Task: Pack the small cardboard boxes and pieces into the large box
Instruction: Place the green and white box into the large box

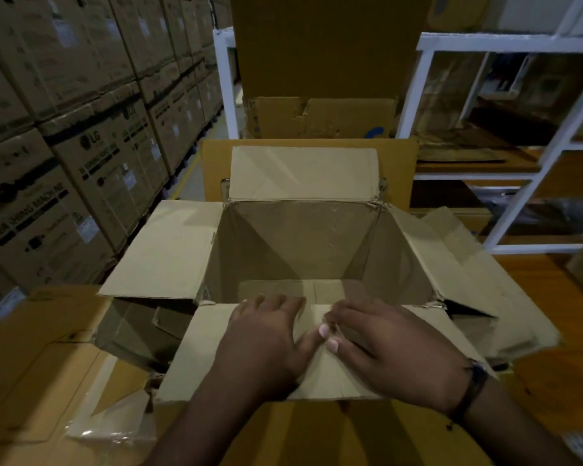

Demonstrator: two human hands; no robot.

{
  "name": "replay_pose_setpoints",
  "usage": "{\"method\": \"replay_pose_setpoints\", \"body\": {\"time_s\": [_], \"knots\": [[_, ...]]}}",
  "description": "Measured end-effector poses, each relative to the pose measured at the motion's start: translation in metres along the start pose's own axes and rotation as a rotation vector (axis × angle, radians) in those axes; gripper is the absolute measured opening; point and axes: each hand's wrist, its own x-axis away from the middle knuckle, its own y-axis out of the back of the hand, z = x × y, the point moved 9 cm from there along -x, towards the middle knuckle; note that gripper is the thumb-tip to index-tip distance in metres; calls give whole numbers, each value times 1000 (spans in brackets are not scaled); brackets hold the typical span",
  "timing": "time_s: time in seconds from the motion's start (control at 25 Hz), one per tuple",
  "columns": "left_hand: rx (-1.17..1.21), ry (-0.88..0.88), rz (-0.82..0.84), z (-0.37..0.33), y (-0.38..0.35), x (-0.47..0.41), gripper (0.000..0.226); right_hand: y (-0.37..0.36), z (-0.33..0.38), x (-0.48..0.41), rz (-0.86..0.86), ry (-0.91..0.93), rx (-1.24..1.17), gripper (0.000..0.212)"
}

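A large open cardboard box (169,250) stands in front of me with all four flaps folded outward. Its inside looks bare apart from the bottom flaps (293,289). My left hand (266,338) lies flat on the near flap (196,361), fingers curled over the box's front rim. My right hand (394,344) rests beside it on the same flap, thumb tips nearly touching; a dark band circles that wrist. Whether the right fingers pinch a fold of the flap is unclear. No small boxes or loose pieces are in either hand.
Flattened yellow-brown cardboard sheets (41,364) lie under and left of the box, with clear plastic film (115,422) at the lower left. Stacked appliance cartons (64,146) wall the left side. A white metal rack (549,156) stands right. Another worn carton (320,117) sits behind.
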Motion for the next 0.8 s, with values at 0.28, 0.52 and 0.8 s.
{"method": "replay_pose_setpoints", "body": {"time_s": [0.28,0.52,0.8], "knots": [[13,-71,-91,1,-4,2,84,-9,0,3,-115,-160,-37,55],[46,-64,-109,-3,1,5,81,-5,4,7,-133,-165,-47,43],[223,-73,-342,-37,46,16,46,31,-29,42,-258,-210,-29,44]]}}
